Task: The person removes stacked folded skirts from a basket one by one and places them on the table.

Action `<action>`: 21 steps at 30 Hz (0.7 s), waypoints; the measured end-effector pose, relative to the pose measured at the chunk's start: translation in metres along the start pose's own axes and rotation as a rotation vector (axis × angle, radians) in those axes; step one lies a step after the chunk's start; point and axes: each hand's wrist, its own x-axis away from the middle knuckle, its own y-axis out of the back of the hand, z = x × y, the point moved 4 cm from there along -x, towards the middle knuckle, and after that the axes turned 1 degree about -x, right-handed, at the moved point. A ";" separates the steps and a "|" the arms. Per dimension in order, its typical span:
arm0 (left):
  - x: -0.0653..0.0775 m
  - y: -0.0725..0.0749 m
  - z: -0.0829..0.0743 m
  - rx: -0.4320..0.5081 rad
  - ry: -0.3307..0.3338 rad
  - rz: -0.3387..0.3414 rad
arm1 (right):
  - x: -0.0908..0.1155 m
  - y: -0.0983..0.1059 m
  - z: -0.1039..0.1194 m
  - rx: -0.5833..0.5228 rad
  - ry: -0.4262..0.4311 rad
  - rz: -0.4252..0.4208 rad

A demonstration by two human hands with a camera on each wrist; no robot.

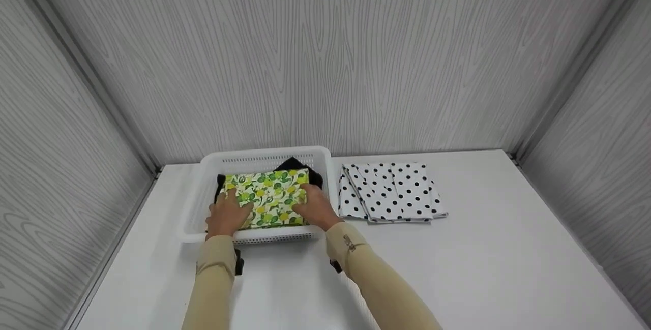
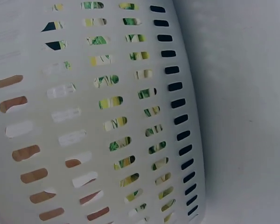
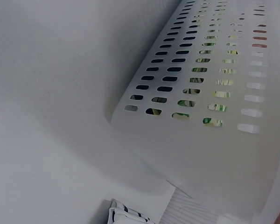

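A folded cloth with a yellow and green lemon-like print lies flat inside a white perforated basket. My left hand touches the cloth's left end, its thumb spread over the top. At the right end rests my right hand, with thumb and index finger on the print. The other fingers are partly hidden. Black fabric shows behind and beneath the printed cloth. Both wrist views mostly face the basket's slotted wall, and bits of the print show through its slots.
Right of the basket, folded white cloths with black dots lie on the white table. Wood-grain panels enclose the table at the back and both sides.
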 end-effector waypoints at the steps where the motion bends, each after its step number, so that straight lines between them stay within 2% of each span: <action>1: -0.001 0.000 0.000 0.008 0.016 0.021 | -0.001 -0.001 0.000 0.018 -0.012 0.007; 6: -0.003 0.002 0.003 0.070 0.062 0.076 | -0.005 -0.006 -0.001 0.048 -0.075 0.043; 13: -0.002 0.003 0.007 0.115 0.119 0.136 | -0.007 -0.011 -0.005 -0.099 -0.154 0.094; 21: -0.002 0.001 0.005 0.157 0.139 0.186 | -0.008 -0.008 -0.008 -0.215 -0.191 0.119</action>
